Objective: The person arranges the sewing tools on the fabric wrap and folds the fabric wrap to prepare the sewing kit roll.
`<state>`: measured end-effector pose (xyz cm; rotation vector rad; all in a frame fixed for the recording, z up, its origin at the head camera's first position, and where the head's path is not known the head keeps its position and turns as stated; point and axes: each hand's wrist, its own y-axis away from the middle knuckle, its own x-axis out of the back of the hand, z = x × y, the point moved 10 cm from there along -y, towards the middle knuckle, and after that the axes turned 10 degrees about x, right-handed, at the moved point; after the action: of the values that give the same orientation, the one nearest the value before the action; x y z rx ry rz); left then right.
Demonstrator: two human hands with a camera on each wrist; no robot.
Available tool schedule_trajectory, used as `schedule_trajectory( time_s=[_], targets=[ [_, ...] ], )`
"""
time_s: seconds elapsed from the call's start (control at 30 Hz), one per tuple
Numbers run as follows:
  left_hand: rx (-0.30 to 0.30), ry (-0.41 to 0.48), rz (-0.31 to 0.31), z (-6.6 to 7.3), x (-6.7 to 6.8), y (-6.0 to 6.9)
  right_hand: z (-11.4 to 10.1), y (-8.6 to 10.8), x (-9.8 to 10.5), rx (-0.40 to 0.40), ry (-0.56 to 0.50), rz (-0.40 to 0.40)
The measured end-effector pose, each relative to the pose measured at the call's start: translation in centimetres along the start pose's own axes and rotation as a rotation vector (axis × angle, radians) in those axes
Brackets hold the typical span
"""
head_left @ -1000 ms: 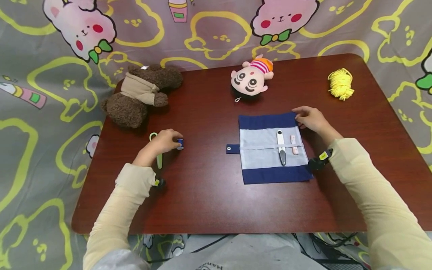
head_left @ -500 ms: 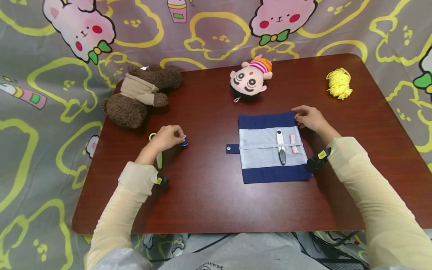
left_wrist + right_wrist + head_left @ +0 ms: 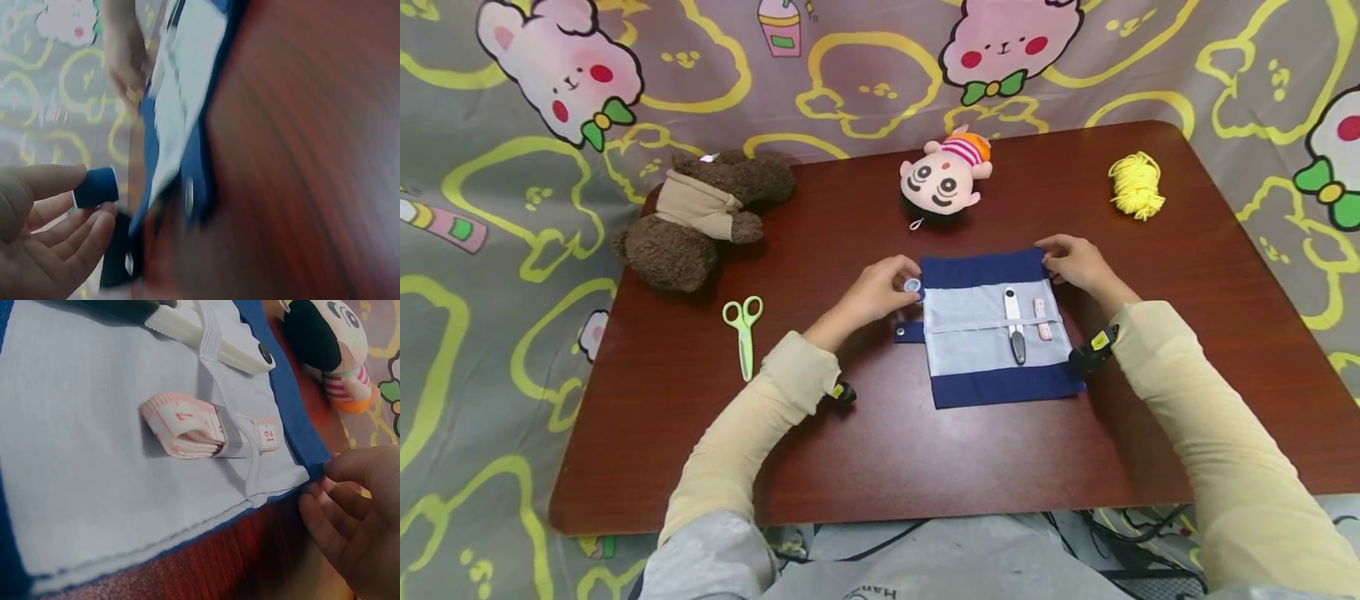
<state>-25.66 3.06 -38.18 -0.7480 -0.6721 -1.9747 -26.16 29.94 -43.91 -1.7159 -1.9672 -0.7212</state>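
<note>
My left hand (image 3: pixel 880 292) pinches a spool of blue thread (image 3: pixel 97 187) between thumb and fingers, at the left edge of an open navy and grey fabric pouch (image 3: pixel 958 354). The snap strap (image 3: pixel 910 332) of the pouch lies just below that hand. With my right hand (image 3: pixel 1078 265) I pinch the far right corner of the pouch. Under the elastic band (image 3: pixel 212 344) sit a folded measuring tape (image 3: pixel 181 425) and a white tool with a dark end (image 3: pixel 1014 325), whose exact kind I cannot tell.
Green scissors (image 3: pixel 744 337) lie on the table (image 3: pixel 850 467) at left, below a brown teddy bear (image 3: pixel 688 225). A plush doll (image 3: pixel 942 179) lies behind the pouch. A bundle of yellow yarn (image 3: pixel 1137 186) is at the far right.
My left hand has lifted the spool from beside the scissors and carried it right to the pouch's left edge. The scissors are now fully visible. The right hand keeps hold of the corner.
</note>
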Motion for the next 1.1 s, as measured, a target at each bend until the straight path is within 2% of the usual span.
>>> schedule_trajectory(
  time_s=[0.1, 0.23, 0.4, 0.5, 0.6, 0.77, 0.9, 1.1],
  targets=[
    [-0.077, -0.065, -0.03, 2.3, -2.1, -0.8, 0.1, -0.1, -0.1, -0.009, 0.001, -0.003],
    [-0.133, -0.162, -0.066, 4.4, -4.5, -1.7, 0.1, -0.1, -0.1, -0.009, -0.004, 0.0],
    [-0.157, -0.24, -0.113, 5.9, -7.2, -2.5, -0.1, -0.2, -0.1, -0.006, -0.006, 0.006],
    [-0.16, -0.271, -0.133, 6.4, -8.3, -2.7, -0.3, -0.2, -0.1, -0.002, -0.004, 0.013],
    [-0.152, -0.314, -0.147, 6.5, -9.1, -2.8, -0.3, -0.3, -0.1, -0.004, 0.006, 0.018],
    [-0.161, -0.354, -0.16, 6.7, -9.6, -2.7, -0.4, -0.3, -0.1, 0.0, 0.013, 0.023],
    [-0.158, -0.302, -0.187, 6.6, -9.7, -2.8, -0.3, -0.2, 0.0, 0.007, 0.005, 0.027],
    [-0.137, -0.236, -0.268, 6.4, -10.0, -3.1, -0.2, 0.1, 0.0, 0.013, 0.002, 0.04]
  ],
)
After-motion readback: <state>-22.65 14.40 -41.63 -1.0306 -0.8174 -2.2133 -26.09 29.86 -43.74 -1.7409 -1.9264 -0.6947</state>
